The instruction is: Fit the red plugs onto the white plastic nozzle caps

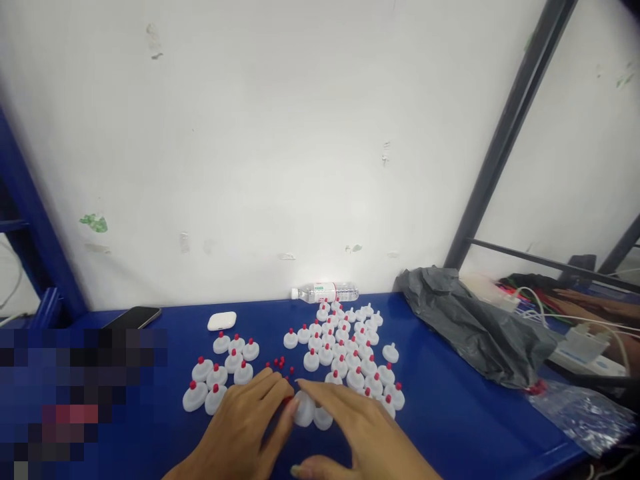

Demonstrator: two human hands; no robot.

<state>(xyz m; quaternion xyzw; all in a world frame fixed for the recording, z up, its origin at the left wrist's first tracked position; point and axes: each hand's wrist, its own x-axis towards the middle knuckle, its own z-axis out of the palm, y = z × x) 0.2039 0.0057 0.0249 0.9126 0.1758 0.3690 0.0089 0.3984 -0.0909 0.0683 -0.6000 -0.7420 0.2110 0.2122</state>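
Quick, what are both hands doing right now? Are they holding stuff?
Left hand: partly curled beside a round white plastic cap; can't tell whether it grips anything.
Right hand: open, arched near the same cap.

White cap (304,410) between hands (245,417) (363,423) over blue table (435,373)

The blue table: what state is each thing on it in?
Left white domes: red-capped
Right white domes: some red-capped, some uncapped
Small red caps: loose, scattered
Bottle: on its side, cap on
Phone: screen dark
White case: shut
Grey bag: crumpled
Clear bag: crumpled
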